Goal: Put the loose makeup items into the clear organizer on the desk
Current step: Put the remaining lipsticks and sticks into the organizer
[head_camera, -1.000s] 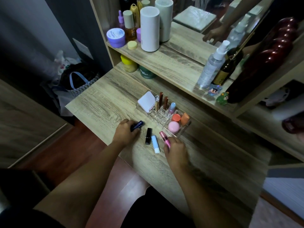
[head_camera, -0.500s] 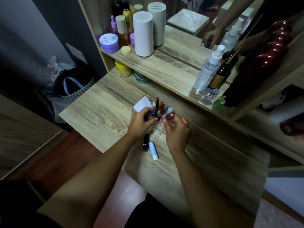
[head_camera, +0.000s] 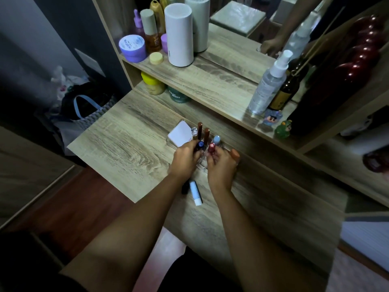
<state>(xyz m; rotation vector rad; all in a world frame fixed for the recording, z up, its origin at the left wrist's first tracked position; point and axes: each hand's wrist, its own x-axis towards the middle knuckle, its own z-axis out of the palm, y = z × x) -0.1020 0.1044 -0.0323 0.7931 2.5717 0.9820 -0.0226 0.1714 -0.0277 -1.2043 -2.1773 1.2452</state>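
Hands over the clear organizer [head_camera: 201,163]: left hand [head_camera: 185,158] gripping a dark blue tube [head_camera: 199,145], right hand [head_camera: 219,165] pinching a red one [head_camera: 211,149], neither slotted yet. Just before the organizer, a white-blue stick [head_camera: 195,192] and black tube [head_camera: 185,187] wait on the desk [head_camera: 126,144].

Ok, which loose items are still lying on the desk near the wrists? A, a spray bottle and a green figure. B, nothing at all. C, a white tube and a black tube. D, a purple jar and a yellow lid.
C: a white tube and a black tube lie on the desk by the left wrist, while each hand holds another item over the organizer.
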